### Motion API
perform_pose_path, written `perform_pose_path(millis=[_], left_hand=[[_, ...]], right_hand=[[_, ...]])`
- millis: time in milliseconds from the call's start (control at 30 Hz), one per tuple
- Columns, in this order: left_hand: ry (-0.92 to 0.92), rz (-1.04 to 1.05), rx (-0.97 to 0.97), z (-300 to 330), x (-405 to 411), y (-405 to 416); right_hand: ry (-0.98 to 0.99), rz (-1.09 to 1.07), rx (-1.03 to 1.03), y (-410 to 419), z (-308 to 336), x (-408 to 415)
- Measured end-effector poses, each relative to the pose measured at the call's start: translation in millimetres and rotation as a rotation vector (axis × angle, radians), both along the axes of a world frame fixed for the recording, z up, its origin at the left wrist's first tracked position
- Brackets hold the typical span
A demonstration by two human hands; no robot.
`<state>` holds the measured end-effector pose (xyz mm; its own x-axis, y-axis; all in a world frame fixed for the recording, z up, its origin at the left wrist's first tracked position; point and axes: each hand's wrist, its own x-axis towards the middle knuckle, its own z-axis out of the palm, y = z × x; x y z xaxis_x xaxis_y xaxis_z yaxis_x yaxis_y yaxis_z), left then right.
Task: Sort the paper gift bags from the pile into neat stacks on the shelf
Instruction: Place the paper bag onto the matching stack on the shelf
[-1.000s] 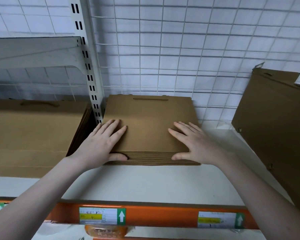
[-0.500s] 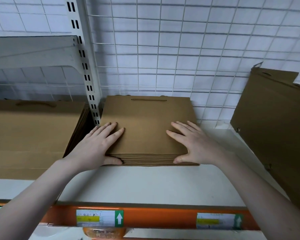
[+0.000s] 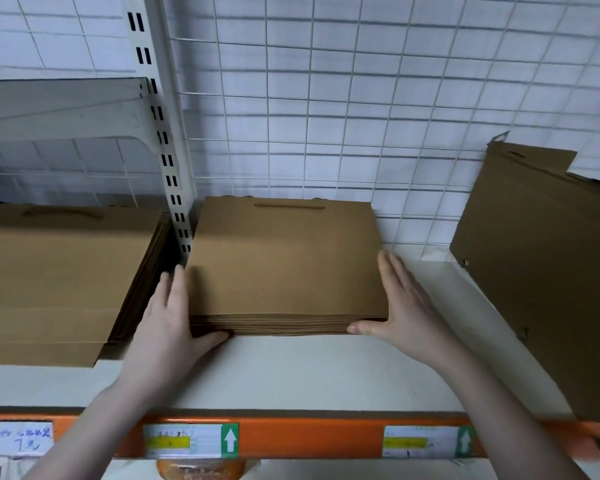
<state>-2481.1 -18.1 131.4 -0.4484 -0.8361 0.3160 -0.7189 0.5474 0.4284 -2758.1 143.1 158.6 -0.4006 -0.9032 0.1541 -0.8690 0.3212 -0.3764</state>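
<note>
With both flat-fingered hands, left hand (image 3: 168,327) and right hand (image 3: 400,311), pressing the sides of the flat brown paper gift-bag stack (image 3: 286,268) mid-shelf, uneven pressure could skew or buckle the layers.

The stack of gift bags (image 3: 286,261) in the middle is matt brown kraft paper, smooth on top with thin layered edges at the near side, and the larger stacks at left (image 3: 59,278) and right (image 3: 541,258) look like the same dull paper. The shelf (image 3: 291,372) is a smooth off-white board with a glossy orange painted metal front beam (image 3: 309,439) bearing paper labels (image 3: 187,441). The slotted upright (image 3: 160,133) and wire grid (image 3: 326,98) are white-coated metal.
</note>
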Motion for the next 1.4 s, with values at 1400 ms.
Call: perform_pose_path(millis=[1400], left_hand=[[0.085,-0.131,0.153,6,11,-11]], right_hand=[[0.438,0.236,0.224,-26,7,-10]])
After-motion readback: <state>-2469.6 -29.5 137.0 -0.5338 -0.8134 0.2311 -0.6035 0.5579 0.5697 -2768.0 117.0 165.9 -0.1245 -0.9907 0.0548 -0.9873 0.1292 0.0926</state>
